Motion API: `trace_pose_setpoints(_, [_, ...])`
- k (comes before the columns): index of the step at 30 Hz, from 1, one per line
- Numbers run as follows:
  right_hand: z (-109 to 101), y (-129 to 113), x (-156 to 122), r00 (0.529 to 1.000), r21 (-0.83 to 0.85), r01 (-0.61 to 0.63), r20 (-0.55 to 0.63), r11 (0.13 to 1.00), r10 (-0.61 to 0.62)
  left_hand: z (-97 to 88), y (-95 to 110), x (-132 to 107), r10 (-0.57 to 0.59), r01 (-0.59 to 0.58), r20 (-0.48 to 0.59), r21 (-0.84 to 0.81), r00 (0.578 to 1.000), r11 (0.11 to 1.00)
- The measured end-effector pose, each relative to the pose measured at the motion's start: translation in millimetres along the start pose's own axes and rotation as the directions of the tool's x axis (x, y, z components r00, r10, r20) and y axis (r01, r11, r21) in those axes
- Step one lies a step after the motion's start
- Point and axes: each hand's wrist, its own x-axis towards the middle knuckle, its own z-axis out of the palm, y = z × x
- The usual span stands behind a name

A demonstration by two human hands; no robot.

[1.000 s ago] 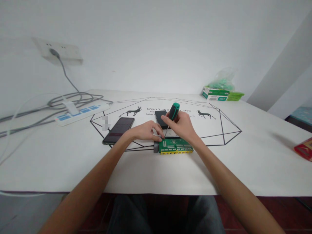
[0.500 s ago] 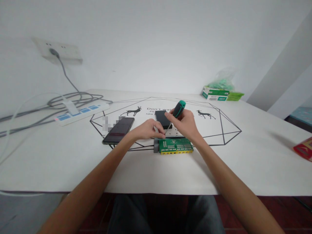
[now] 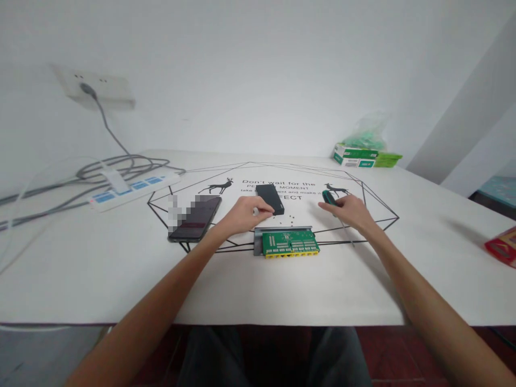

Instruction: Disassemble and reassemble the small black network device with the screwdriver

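My left hand point(image 3: 249, 213) is closed in a pinch beside the near end of a black box point(image 3: 270, 198). Whatever is between its fingertips is too small or hidden to name. Several tiny brass-coloured screws point(image 3: 292, 217) lie loose to the right of those fingertips. My right hand point(image 3: 353, 209) holds a screwdriver with a green and black handle point(image 3: 329, 198), its thin shaft slanting down toward the table on the right. Between my forearms lies a green circuit board point(image 3: 290, 242) with a yellow front edge, resting on a grey metal casing point(image 3: 258, 248). Neither hand touches the board.
Left of the board lies a dark phone point(image 3: 201, 215). A white power strip point(image 3: 137, 192) with tangled grey cables sits at the far left. Small green and white boxes point(image 3: 355, 153) with a plastic bag stand by the wall. A red packet point(image 3: 503, 247) lies at the right edge.
My right hand has moved right with the screwdriver, away from my left fingertips, and its handle has tipped lower. The loose screws and casing edge are now uncovered. My left hand has barely moved.
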Motion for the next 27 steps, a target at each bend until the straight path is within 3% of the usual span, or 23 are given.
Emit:
trace_pose_setpoints(2, [7.4, 7.7, -4.8, 0.996, -0.161, -0.011, 0.087, 0.987, 0.025, -4.6, 10.9, -0.5, 0.003, -0.003, 0.07, 0.0, 0.998, 1.0])
trace_pose_setpoints(4, [13.7, 9.7, -9.7, 0.992, -0.25, -0.006, 0.119, 0.968, 0.037, -6.7, 22.0, -1.2, 0.053, -0.054, 0.207, -0.001, 0.977, 0.999])
trace_pose_setpoints(6, [17.2, 8.6, -13.2, 0.992, -0.291, 0.014, 0.126, 0.957, 0.023, -6.4, 29.9, -1.8, 0.112, -0.125, 0.337, 0.017, 0.935, 0.992])
trace_pose_setpoints(8, [17.4, 7.2, -15.0, 0.99, -0.288, 0.055, 0.139, 0.956, -0.015, -5.0, 33.3, -2.1, 0.13, -0.163, 0.398, 0.049, 0.908, 0.985])
trace_pose_setpoints(11, [13.6, 7.2, -15.9, 0.99, -0.249, 0.086, 0.133, 0.965, -0.054, -3.5, 32.5, -2.6, 0.101, -0.165, 0.413, 0.123, 0.905, 0.978])
trace_pose_setpoints(16, [6.9, 7.8, -16.9, 0.996, -0.203, 0.08, -0.012, 0.976, -0.084, -1.3, 31.6, -5.0, 0.056, -0.174, 0.424, 0.245, 0.904, 0.954])
trace_pose_setpoints(22, [4.8, 5.8, -18.6, 0.975, -0.089, 0.19, -0.102, 0.978, -0.199, 11.7, 30.5, -8.5, 0.091, -0.157, 0.364, 0.156, 0.927, 0.975])
trace_pose_setpoints(25, [3.6, 3.1, -23.6, 0.924, -0.064, 0.349, -0.144, 0.935, -0.355, 15.7, 30.0, -8.2, 0.095, -0.129, 0.321, 0.086, 0.942, 0.988])
trace_pose_setpoints(27, [3.1, -0.6, -30.0, 0.847, -0.058, 0.497, -0.186, 0.866, -0.498, 14.4, 31.3, -6.8, 0.11, -0.132, 0.28, 0.058, 0.954, 0.99])
